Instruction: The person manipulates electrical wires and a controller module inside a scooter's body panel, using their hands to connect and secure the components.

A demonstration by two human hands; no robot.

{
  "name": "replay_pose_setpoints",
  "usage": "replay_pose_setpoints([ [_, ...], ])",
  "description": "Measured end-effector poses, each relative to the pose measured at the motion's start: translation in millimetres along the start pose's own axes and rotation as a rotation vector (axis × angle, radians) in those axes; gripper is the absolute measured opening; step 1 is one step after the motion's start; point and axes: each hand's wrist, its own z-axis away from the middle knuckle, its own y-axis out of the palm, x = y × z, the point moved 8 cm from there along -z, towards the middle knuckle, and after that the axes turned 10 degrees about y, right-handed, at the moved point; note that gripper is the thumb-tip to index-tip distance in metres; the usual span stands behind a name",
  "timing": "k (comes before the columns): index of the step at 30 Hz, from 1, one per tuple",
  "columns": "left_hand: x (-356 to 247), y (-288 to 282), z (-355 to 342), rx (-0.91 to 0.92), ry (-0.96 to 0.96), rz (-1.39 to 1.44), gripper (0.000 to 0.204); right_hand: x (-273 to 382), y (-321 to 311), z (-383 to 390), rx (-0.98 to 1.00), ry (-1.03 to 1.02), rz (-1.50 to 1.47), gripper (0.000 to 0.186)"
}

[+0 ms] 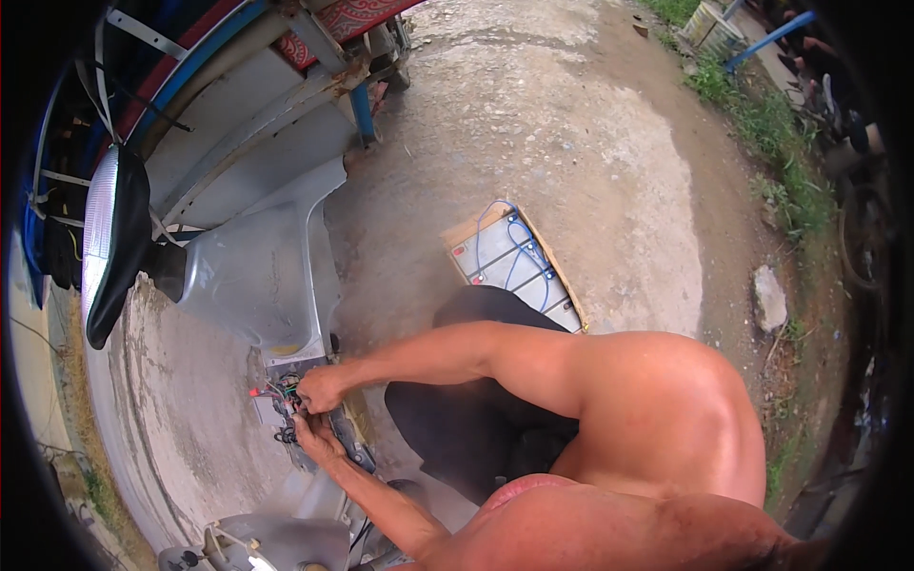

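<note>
Wires (288, 389): eight o'clock; apparently mid-handling, next needing steadiness.
Right hand (322, 386): fingers curled, pinch unclear.
Left hand (320, 438): grip indiscernible.

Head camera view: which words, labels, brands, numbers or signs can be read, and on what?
No text can be read here.
Batteries in the cardboard box: any print is too small.
Pale bucket: any markings are too blurred.
Red panel: pale swirling pattern, no readable lettering.
Wiring at the right hand and left hand: no legible labels.
</note>
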Motion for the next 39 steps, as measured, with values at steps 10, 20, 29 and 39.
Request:
replay_pose_setpoints([
  [10,-6,-15,4,-0.112,0.135,-0.244,0.013,41,17,60,0.029,-0.137,0.075,0.040],
  [20,-13,-4,7,-0.110,0.173,-0.345,0.024,33,2,93,-0.118,-0.060,-0.010,0.021],
  [29,12,-19,-14,-0.018,0.040,-0.197,0.018,108,-277,326,-0.052,-1.034,-1.310,0.080],
  [39,-8,10,4,-0.058,0.101,-0.251,0.025,134,-348,487,-0.247,-1.476,-1.009,0.109],
])
